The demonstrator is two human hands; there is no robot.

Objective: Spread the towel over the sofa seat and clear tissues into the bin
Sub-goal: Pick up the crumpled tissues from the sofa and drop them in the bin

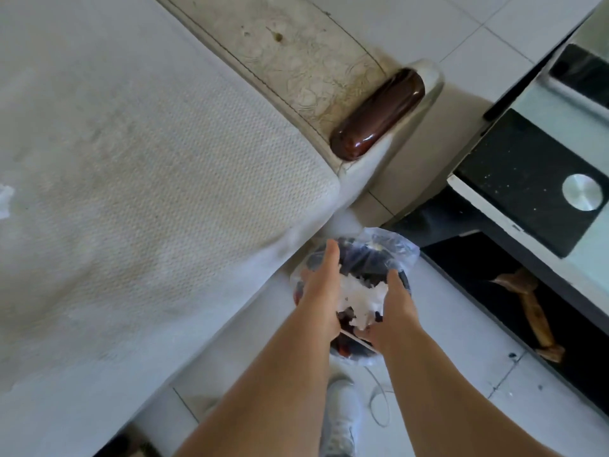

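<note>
A white textured towel [148,179] lies spread over the sofa seat on the left. On the floor by the sofa's corner stands a small dark bin [365,258] lined with a clear plastic bag. Directly above its mouth, my left hand [321,291] and my right hand [393,311] press a wad of crumpled white tissues [357,296] between them. One more white tissue [6,201] lies on the towel at the far left edge.
The sofa's worn armrest [296,70] with a glossy brown wooden end [379,113] runs toward the right. A black-and-white low table [527,179] stands at right, with a dark rug beneath it. A white shoe [341,417] and a thin cable [379,400] are on the tiled floor.
</note>
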